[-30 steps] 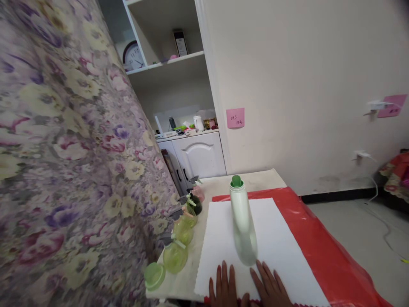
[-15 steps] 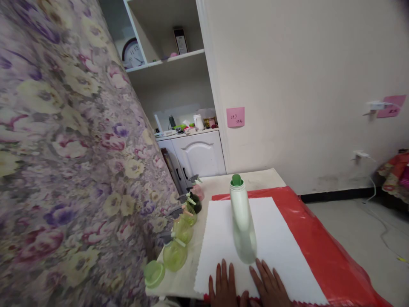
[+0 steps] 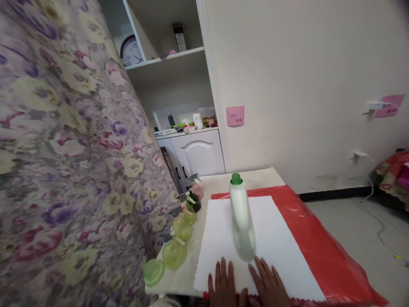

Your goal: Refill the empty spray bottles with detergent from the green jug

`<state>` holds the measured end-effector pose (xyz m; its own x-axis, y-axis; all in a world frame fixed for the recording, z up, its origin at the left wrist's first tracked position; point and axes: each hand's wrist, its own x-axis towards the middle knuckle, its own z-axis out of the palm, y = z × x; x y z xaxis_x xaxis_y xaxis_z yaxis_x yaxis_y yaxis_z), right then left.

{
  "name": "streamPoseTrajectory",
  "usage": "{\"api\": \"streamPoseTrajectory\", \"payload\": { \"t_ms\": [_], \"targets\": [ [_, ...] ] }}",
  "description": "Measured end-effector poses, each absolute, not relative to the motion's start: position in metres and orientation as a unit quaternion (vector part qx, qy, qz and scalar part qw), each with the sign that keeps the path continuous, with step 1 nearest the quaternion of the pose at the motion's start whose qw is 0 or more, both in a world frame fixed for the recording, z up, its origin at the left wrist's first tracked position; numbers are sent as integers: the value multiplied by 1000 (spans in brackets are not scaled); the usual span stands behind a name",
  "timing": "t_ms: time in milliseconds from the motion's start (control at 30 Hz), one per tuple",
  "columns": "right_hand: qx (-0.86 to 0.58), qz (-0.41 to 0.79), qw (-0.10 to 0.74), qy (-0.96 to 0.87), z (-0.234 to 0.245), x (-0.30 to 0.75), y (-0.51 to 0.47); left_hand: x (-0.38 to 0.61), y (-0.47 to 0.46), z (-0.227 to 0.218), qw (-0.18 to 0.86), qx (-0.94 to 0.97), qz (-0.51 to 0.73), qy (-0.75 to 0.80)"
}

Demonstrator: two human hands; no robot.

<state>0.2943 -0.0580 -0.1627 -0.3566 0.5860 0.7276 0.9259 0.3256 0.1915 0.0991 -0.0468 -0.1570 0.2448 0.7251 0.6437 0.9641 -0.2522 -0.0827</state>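
Note:
A pale green plastic bottle (image 3: 243,221) with a side handle stands upright on a white mat (image 3: 275,243). Its mouth is uncapped and shows a dark green spout inside. Flat on the mat's near edge lies my left hand (image 3: 223,283), fingers stretched out, holding nothing. My right hand (image 3: 269,281) also rests flat with spread fingers, its fingertips just by the bottle's base. A green cap (image 3: 154,273) sits at the table's left front corner, apart from both hands.
Several spray bottles (image 3: 174,253) line the table's left side beside a floral curtain (image 3: 79,170). Red plastic sheeting (image 3: 322,243) lies under the mat. Behind are a white cabinet (image 3: 201,151) and a wall with a pink note (image 3: 235,116).
The view has shifted very slightly. My hands and the bottle stay where they were.

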Motion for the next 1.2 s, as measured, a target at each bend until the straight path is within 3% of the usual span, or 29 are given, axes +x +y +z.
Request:
{"api": "streamPoseTrajectory", "payload": {
  "t_ms": [1200],
  "targets": [
    [-504, -295, 267, -767, -155, 294, -62, 102, -46, -157, 230, -751, -256, -564]
  ]
}}
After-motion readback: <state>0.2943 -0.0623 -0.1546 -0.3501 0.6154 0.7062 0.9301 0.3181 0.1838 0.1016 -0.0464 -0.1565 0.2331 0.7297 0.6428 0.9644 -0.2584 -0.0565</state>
